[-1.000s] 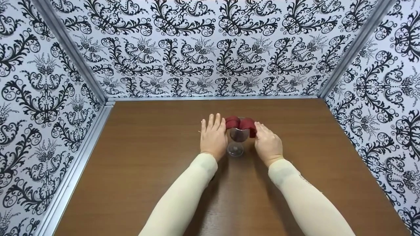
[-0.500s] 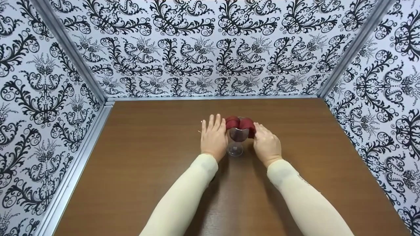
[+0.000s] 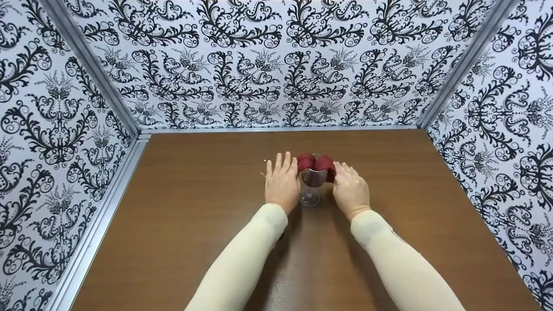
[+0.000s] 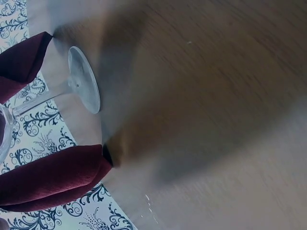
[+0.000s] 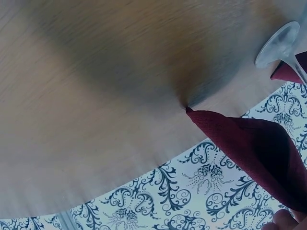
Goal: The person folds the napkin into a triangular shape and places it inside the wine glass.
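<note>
A clear stemmed glass (image 3: 312,183) stands on the brown table (image 3: 194,207) with a dark red napkin (image 3: 315,162) folded into its bowl and draping over both sides. My left hand (image 3: 281,181) stands beside the glass on the left, fingers straight and together. On the other side, my right hand (image 3: 351,188) has its fingers lying against the napkin's hanging right fold. The left wrist view shows the glass foot (image 4: 84,79) and the napkin folds (image 4: 48,177). The right wrist view shows the napkin's pointed corner (image 5: 249,143) near the tabletop, with the glass foot (image 5: 278,44) beyond it.
Walls papered in a black and white scroll pattern (image 3: 276,65) close the table in at the back, left and right. A metal rail (image 3: 103,216) runs along the left edge. Bare wood lies all round the glass.
My right hand has edged slightly left, closer against the napkin. The left hand and the glass have barely moved.
</note>
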### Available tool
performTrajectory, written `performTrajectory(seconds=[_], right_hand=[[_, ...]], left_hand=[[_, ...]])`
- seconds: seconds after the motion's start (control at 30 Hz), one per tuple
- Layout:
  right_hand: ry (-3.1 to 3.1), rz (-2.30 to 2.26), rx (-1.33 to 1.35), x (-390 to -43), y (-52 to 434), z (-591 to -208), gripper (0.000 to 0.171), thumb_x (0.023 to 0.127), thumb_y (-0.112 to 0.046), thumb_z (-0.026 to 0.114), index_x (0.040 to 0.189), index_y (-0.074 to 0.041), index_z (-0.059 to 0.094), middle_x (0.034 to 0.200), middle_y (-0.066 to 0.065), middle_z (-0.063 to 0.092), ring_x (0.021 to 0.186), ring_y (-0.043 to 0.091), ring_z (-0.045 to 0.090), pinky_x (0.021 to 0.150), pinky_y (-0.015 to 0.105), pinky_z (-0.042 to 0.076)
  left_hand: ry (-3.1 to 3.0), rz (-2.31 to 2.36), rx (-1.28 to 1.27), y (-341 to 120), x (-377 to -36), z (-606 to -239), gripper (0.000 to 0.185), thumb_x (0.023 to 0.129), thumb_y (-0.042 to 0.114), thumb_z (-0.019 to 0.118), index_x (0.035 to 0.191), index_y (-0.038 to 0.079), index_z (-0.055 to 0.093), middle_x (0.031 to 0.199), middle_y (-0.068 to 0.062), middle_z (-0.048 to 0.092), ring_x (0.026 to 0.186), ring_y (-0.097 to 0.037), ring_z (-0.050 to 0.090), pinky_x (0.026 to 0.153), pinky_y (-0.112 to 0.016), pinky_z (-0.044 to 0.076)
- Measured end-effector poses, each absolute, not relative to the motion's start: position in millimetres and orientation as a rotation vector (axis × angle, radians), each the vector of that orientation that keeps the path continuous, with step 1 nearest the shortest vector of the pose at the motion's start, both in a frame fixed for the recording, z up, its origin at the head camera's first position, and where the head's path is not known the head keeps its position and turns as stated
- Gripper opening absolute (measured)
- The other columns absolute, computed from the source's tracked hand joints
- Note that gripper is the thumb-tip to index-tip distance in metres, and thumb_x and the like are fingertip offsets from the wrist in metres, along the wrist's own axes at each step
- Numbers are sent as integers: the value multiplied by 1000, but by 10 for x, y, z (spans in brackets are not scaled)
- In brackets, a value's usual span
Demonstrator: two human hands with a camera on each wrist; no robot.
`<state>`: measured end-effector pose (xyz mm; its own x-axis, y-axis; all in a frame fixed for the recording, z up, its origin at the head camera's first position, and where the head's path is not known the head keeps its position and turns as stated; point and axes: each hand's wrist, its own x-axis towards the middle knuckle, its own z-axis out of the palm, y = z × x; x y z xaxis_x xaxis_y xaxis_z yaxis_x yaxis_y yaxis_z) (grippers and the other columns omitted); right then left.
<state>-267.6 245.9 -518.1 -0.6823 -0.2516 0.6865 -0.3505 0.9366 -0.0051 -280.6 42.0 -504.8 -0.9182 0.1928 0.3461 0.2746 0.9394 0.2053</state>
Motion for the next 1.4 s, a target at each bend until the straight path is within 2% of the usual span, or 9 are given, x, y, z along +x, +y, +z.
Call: performTrajectory(seconds=[0.67,1.1,1.4], right_hand=[[-2390,170,414,-2679,2433,-5187,33,90,0,65,121,7,74,121,18,78,115,33,75,102,47,58],[-2399,196,407,-2683,2491,-5160,35,91,0,64,124,6,73,123,18,77,116,35,74,104,48,57],[-2350,284,417,-2690,2522,-5101,35,91,2,67,125,7,72,121,20,77,114,37,75,102,50,57]], left_hand=[[-2777,-400,-331,452,-2800,-5072,49,107,32,52,152,11,58,164,-6,48,158,-30,36,130,-57,23],[-2826,-384,-358,396,-2828,-4991,50,109,33,49,154,13,55,168,-5,42,160,-30,33,131,-56,20],[-2837,-414,-393,304,-2879,-4955,55,108,34,52,158,13,49,170,-6,39,161,-31,30,132,-55,17]])
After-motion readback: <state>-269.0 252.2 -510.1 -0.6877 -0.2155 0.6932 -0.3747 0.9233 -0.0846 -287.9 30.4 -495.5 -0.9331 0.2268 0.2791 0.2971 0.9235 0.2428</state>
